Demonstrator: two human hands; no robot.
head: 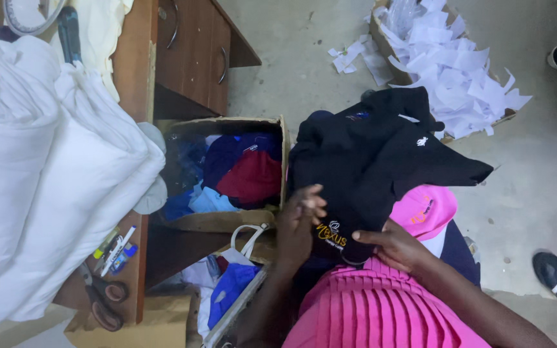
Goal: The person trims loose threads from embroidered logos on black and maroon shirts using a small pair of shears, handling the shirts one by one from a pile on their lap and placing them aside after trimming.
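Both hands, left hand (299, 222) and right hand (396, 246), pinch the black shirt (375, 161) mid-frame; folding looks barely begun, box (222, 222) half full.

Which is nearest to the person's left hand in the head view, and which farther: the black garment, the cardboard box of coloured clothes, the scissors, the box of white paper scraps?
From the left hand:
1. Black garment, touched by the hand.
2. Cardboard box of coloured clothes, just left of it.
3. Scissors, far left on the table edge.
4. Box of white paper scraps, top right on the floor.
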